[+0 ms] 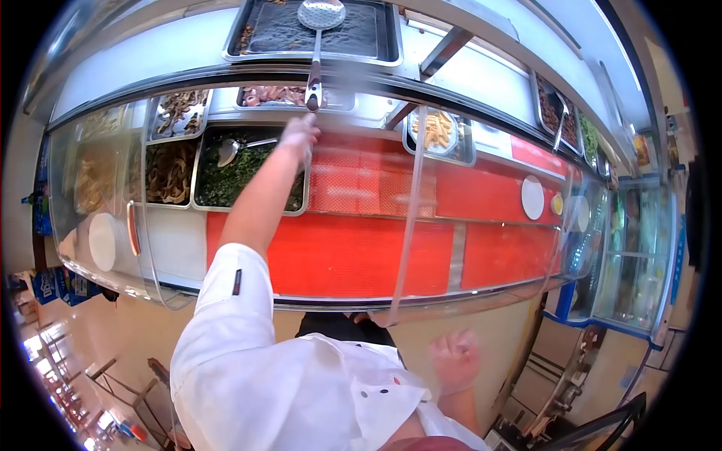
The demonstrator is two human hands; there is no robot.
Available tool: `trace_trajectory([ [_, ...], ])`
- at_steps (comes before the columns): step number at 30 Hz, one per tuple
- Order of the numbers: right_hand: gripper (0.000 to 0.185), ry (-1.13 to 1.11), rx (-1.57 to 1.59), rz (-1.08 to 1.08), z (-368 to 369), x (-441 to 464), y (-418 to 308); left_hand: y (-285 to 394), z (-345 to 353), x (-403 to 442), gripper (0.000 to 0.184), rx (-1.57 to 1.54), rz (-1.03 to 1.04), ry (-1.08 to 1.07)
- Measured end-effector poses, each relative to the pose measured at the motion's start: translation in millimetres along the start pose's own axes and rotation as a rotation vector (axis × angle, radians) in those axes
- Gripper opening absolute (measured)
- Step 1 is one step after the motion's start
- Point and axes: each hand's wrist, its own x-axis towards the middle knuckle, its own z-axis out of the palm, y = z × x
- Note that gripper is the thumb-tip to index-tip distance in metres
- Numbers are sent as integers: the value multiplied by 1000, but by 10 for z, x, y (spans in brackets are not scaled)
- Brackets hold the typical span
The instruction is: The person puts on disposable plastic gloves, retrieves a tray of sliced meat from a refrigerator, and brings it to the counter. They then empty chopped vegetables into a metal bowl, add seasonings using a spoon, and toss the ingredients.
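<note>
My left hand [301,135], smeared by motion, reaches over the display counter just below the dark handle end of a skimmer [321,15]. Whether the fingers touch that handle I cannot tell. The skimmer's perforated head rests over a black-bottomed metal tray [387,46] on the upper shelf. Beneath my left forearm is a metal pan of chopped greens [233,177] with a spoon [229,152] in it. My right hand [455,361] hangs low, away from the counter, its fingers curled in a fist with nothing visible in them.
Pans of brown strips [169,173], dark pieces [180,113] and pink meat [274,95] stand around the greens. Yellow sticks [438,131] fill a pan to the right. A clear guard [410,233] crosses above the red mats [346,255]. White discs [532,198] stand at right.
</note>
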Motion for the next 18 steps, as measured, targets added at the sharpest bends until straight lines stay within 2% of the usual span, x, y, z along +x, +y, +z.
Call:
trace_trajectory([
  [1, 25, -7, 46, -18, -103, -4, 50, -48, -110, 456, 33, -38, -38, 89],
  [3, 13, -21, 136, -55, -338, -5, 162, 291, 13, 377, 40, -220, -78, 235],
  [6, 20, 409, -77, -28, -51, 77, 238, 328, -70, 623, 45, -216, -149, 313],
  [7, 23, 350, -94, -27, -47, 100, 248, 348, -91, 588, 46, -211, -167, 328],
  [8, 27, 291, -111, -26, -63, 117, 262, 336, -31, 547, 42, -314, -186, 465],
  [9, 31, 233, -128, -25, -94, 114, 279, 218, -46, 554, 39, -465, -50, 447],
  [11, 30, 247, -139, 62, -307, 126, 293, 9, -462, 440, 33, -22, -57, 317],
  [13, 30, 235, -153, 125, -336, 168, 314, 54, -535, 2, 25, -170, -185, 400],
  [15, 30, 216, -179, 170, -214, 263, 307, 82, -664, -588, 21, -173, -137, 397],
  [18, 38, 107, -273, 328, -205, 570, 424, 309, -810, -1908, 20, -94, -214, 379],
])
